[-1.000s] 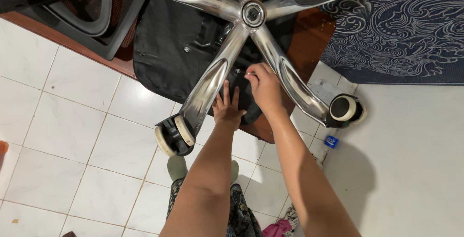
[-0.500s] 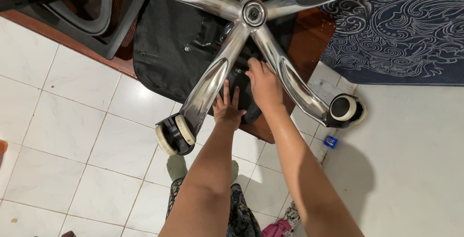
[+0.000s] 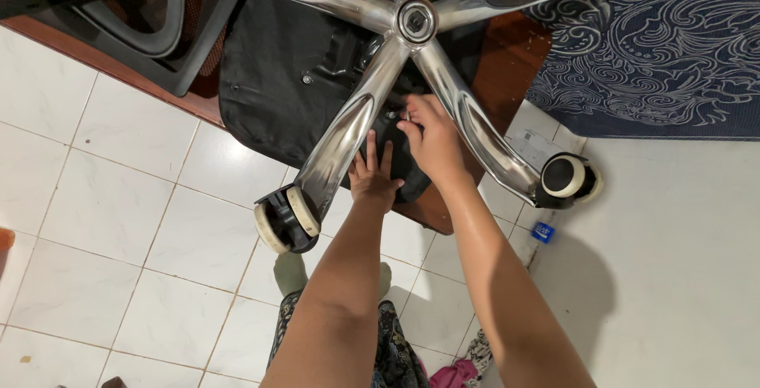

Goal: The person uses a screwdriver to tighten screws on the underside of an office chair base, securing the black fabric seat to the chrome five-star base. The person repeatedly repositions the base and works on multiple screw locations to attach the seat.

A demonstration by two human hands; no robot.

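An office chair lies upturned, its chrome five-armed base [image 3: 416,20] facing me. My left hand [image 3: 374,176] rests flat with fingers spread on the black underside of the seat [image 3: 277,79], between two chrome arms. My right hand [image 3: 431,138] is just above it, its fingertips pinched on a small metal part at the mechanism under the hub; the part itself is mostly hidden by the fingers. A black-and-white caster [image 3: 286,218] sits at the end of the arm left of my hands, and another caster [image 3: 566,178] is to the right.
The chair lies on a brown wooden board [image 3: 507,63] over a white tiled floor [image 3: 119,222]. A dark patterned rug [image 3: 649,47] lies at the upper right. A small blue object [image 3: 542,232] is on the tiles near the right caster. Black chair armrests [image 3: 142,16] are at the upper left.
My right hand's fingers have shifted slightly at the mechanism. My left hand stays pressed in the same spot.
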